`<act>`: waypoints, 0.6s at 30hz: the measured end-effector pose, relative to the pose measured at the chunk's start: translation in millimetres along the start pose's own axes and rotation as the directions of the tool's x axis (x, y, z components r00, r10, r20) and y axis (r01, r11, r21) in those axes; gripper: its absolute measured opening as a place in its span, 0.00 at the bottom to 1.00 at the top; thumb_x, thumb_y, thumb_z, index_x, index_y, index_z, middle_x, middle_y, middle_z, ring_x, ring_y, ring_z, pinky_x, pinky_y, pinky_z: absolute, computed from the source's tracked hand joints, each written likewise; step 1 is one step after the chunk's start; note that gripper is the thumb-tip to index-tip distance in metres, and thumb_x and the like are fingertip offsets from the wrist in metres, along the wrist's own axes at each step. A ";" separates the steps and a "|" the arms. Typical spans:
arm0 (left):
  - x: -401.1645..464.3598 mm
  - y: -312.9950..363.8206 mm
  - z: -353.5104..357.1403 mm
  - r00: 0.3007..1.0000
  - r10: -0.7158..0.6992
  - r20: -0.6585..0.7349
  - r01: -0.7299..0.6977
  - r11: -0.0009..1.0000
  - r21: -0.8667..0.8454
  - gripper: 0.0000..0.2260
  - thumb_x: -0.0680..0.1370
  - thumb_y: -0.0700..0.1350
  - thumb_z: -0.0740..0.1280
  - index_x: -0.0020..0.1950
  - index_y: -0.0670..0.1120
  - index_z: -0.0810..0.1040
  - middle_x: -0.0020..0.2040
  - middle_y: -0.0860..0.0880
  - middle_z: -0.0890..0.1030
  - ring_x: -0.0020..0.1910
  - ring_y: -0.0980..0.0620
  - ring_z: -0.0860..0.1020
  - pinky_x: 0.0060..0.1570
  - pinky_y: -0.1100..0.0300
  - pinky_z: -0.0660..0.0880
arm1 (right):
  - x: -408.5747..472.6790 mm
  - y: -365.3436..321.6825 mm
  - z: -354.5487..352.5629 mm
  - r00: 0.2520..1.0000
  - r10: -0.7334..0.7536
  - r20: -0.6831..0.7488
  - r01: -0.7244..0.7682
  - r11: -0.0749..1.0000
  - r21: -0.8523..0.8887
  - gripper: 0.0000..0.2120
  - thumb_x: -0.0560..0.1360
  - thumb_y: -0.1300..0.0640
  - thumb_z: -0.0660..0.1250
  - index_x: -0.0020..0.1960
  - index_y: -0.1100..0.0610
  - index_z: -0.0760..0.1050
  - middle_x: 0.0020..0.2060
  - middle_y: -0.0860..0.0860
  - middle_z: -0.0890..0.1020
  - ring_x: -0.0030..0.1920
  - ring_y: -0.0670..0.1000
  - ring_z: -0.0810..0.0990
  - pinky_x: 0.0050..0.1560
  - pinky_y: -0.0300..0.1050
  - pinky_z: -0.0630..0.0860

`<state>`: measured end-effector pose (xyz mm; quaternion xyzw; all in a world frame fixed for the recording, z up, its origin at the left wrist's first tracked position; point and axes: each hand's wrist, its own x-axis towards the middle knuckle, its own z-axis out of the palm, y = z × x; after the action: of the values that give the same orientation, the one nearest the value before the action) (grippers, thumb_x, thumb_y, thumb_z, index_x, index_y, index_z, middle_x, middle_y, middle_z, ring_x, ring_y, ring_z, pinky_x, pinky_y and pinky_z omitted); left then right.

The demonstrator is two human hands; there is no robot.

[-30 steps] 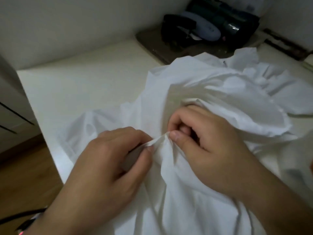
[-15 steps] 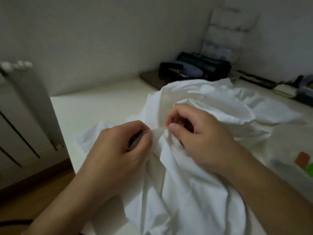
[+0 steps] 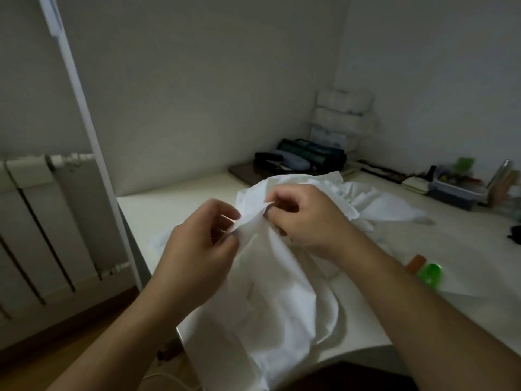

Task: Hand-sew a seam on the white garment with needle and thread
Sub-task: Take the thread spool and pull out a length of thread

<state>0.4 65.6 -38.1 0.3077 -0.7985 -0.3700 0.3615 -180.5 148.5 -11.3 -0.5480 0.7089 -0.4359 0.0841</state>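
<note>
Pinching the white garment (image 3: 262, 277) between my left hand (image 3: 197, 249) and right hand (image 3: 304, 218); needle and thread indiscernible.

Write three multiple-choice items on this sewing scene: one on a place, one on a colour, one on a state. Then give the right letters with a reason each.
1. Where is the radiator?
A. left of the table
B. on the table
C. behind the dark bags

2. What colour is the garment?
A. black
B. white
C. red

3. How is the fabric edge held?
A. it lies flat, untouched
B. one hand alone presses it down
C. both hands pinch it, raised off the table

Key: 1 A, the radiator stands against the wall left of the table. 2 B, the cloth is white throughout. 3 C, the left hand and right hand each have a grip on the lifted edge between them.
</note>
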 end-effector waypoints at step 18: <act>-33.5 5.0 22.6 0.935 0.001 0.356 -0.164 0.888 0.430 0.21 0.85 0.60 0.60 0.77 0.69 0.61 0.77 0.61 0.64 0.72 0.56 0.70 0.71 0.56 0.72 | 10.7 -23.5 -39.8 1.000 0.024 0.009 -0.025 0.942 0.334 0.17 0.83 0.58 0.68 0.39 0.65 0.74 0.35 0.55 0.79 0.37 0.50 0.80 0.41 0.43 0.79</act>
<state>-0.5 102.1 -56.2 0.2787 -0.9260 -0.2061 0.1496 -191.9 159.9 33.3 -0.5180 0.6312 -0.5475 0.1829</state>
